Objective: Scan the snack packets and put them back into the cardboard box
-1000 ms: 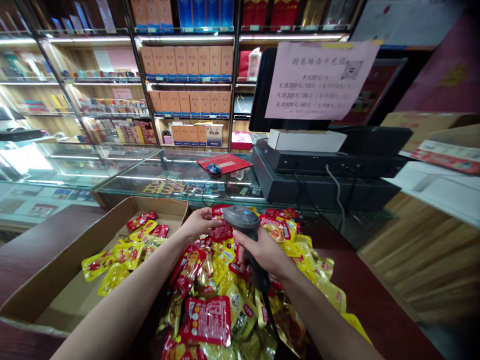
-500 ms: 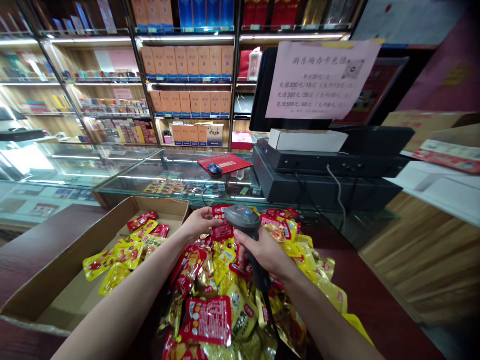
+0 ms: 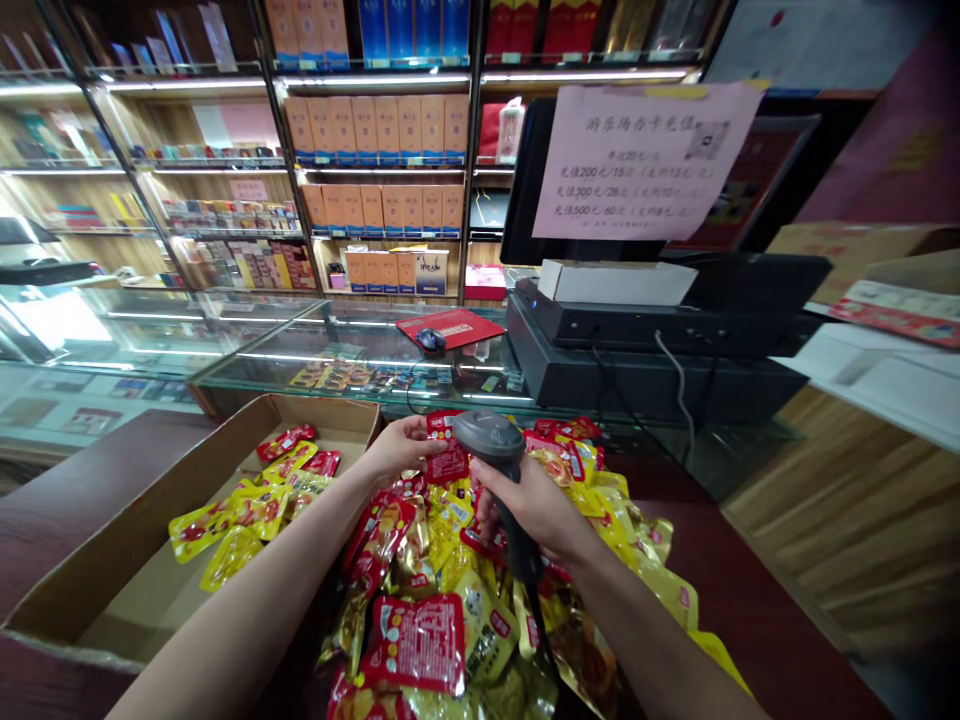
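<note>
Left hand [image 3: 401, 450] fingers gripping red snack packet [image 3: 448, 455], right hand [image 3: 529, 500] fingers wrapped round barcode scanner [image 3: 489, 435] handle, scanner head beside packet, both above packet pile [image 3: 420, 640], lower centre.

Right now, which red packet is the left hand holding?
The red packet beside the scanner head, pinched by the left hand; other red ones lie in the pile or carton.

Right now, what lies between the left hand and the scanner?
The head view shows a red packet there, held by the left hand beside the scanner.
</note>
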`<state>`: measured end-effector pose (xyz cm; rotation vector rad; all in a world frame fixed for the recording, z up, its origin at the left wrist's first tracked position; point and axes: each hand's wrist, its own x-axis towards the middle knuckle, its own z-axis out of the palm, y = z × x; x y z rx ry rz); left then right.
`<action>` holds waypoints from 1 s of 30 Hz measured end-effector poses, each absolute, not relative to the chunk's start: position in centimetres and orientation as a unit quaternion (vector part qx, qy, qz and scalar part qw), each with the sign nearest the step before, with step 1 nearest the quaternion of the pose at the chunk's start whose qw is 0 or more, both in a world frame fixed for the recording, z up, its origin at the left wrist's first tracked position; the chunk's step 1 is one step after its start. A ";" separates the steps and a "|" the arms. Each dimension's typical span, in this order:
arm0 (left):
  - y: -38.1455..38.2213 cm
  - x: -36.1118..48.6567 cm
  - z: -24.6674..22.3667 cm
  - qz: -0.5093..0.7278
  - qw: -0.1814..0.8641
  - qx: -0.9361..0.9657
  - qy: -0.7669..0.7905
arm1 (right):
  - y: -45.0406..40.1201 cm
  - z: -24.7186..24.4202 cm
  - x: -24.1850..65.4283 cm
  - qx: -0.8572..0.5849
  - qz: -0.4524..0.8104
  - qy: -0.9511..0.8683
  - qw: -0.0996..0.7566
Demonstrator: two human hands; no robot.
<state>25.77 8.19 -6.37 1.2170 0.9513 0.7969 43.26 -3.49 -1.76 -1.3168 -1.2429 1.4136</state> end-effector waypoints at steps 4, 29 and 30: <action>8.3 25.3 -4.9 0.364 0.631 0.544 0.417 | -3.7 -1.4 43.1 -0.515 0.550 -0.493 0.436; 4.9 8.1 -0.9 0.411 0.362 0.587 0.596 | -4.5 -0.9 43.2 -0.511 0.533 -0.519 0.431; 4.7 8.9 -0.7 0.403 0.358 0.604 0.586 | -4.5 -0.9 43.3 -0.511 0.532 -0.522 0.429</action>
